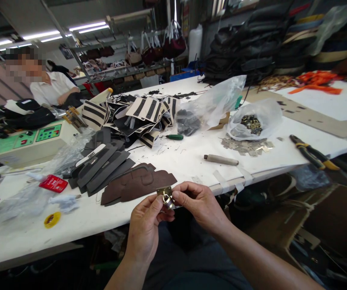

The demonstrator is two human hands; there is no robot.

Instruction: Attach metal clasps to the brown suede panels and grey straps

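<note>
Near the front edge of the white table, both hands meet at a small brass-coloured padlock (pixel 169 202). Its shackle hangs on a flat brass plate (pixel 163 191). My left hand (pixel 145 227) is closed round the padlock and plate from the left, its thumb against them. From the right, thumb and bent forefinger of my right hand (pixel 202 206) are pinched at the padlock and plate's right side. Just beyond lie brown leather pieces (pixel 137 183), with dark grey strips (pixel 103 165) stacked behind them.
Striped pieces (pixel 146 110) are heaped beside a control box (pixel 30 141). Toward the right lie a bag of small metal parts (pixel 252 123), flat metal plates (pixel 246 147), a wrapped rod (pixel 221 160) and pliers (pixel 310 153). A person (pixel 52 86) sits at far left.
</note>
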